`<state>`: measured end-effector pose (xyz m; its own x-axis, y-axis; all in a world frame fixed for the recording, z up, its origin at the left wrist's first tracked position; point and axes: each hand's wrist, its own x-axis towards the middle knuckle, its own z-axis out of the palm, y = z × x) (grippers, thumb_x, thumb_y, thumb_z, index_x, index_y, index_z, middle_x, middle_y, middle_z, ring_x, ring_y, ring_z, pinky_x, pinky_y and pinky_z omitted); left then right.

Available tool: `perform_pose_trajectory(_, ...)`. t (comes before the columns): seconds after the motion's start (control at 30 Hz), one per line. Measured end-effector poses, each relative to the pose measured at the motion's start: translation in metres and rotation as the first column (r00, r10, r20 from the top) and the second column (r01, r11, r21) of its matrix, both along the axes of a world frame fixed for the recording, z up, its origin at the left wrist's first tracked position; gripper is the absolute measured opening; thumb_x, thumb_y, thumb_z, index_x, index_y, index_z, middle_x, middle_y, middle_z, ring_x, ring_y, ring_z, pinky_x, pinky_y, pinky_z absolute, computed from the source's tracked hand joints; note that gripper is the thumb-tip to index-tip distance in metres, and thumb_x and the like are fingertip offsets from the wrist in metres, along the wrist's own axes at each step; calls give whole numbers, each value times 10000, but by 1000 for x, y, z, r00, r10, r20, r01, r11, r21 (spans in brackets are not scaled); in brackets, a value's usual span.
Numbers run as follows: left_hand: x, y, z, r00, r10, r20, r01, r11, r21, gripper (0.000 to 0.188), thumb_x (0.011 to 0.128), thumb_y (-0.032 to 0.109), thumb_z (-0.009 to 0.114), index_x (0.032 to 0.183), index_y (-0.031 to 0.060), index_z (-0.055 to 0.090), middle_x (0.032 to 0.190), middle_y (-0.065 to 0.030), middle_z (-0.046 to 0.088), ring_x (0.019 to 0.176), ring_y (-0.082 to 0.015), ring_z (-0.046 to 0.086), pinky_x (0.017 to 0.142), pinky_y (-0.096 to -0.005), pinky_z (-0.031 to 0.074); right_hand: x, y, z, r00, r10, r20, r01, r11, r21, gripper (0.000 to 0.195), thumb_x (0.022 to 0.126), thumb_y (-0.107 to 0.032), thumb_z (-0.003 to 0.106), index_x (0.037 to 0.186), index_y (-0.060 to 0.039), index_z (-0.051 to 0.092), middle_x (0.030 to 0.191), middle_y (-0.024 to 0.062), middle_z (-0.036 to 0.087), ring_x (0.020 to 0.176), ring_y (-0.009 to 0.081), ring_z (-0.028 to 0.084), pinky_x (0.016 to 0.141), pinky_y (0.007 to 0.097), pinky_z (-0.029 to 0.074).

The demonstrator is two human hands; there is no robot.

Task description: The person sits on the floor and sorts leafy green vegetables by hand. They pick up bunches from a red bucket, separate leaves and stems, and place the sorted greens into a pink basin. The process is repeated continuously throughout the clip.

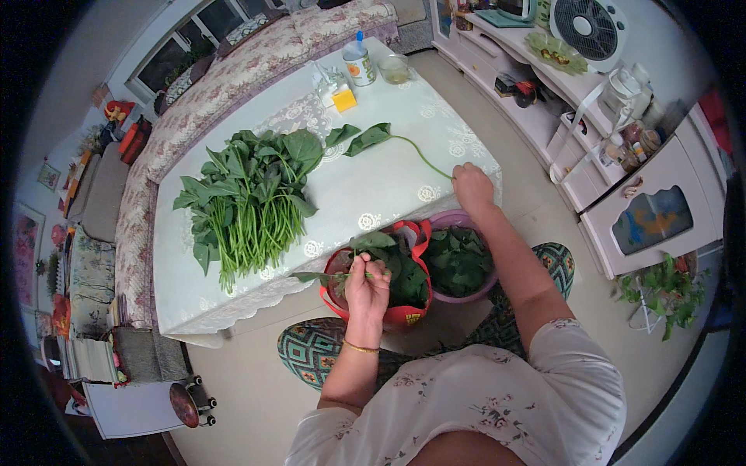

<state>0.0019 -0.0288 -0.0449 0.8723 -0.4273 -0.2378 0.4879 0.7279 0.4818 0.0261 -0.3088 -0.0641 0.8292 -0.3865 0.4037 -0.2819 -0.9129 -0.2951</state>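
Note:
My left hand [368, 284] is closed on green leafy stems, above a red bag [411, 314] that holds leaves. Over the table's right edge, my right hand [473, 187] pinches the end of a long green stem [423, 156], whose leaves lie on the white tablecloth. A large bunch of leafy greens [256, 198] rests on the left part of the table, with its cut stems towards me. Beside the red bag stands a pink-purple basin [489, 279] with dark green leaves [457, 259] in it.
On the table's far end stand a can [358, 69], a glass bowl [394, 71] and a yellow box [344, 101]. A flowered sofa [233, 76] runs along the far side. At the right is a pale cabinet [653, 215] with a box fan [588, 26] on it.

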Motion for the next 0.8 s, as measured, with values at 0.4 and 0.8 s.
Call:
perform_pose_trajectory(0.4,-2,-20,-36,983,-168,-78,184,943,276,316,939,222,332,1137,3,447,1026,-158,583,896,-235,585,771,-346,476,-95,129,-13,925,358,126,-222,241,945,111,814,-46,488,904,-13,543,690,45,596,558,99,536,514,247,443)
perform_pose_trajectory(0.8,-34,-33,-25,993,115,8,-116,989,96,160,938,195,350,920,71,449,636,-9,377,562,-135,383,713,-319,407,-101,150,-32,956,276,97,40,-452,891,101,785,-102,451,823,-69,539,584,15,465,517,139,453,495,291,398)
